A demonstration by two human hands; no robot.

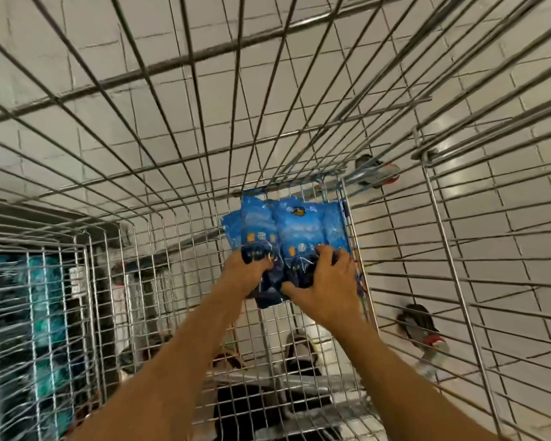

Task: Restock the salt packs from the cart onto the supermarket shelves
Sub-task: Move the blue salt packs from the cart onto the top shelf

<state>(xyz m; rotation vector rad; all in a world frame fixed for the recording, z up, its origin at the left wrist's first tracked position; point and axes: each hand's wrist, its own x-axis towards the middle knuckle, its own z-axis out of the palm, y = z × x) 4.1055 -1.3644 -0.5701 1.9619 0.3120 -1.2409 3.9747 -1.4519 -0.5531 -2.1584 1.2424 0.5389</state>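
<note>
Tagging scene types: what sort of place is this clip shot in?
Likely a supermarket aisle, seen from inside a wire shopping cart. Both hands, left and right, hold blue salt packs at the cart's bottom; a white tiled floor shows through the mesh, and blurred teal goods sit left.

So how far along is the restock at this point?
Done: nothing provable, no shelf in view. In hand: both hands, left and right, grip the blue salt packs at the far end of the cart. Left: lift them out and shelve them; no other packs show in the cart.
</note>
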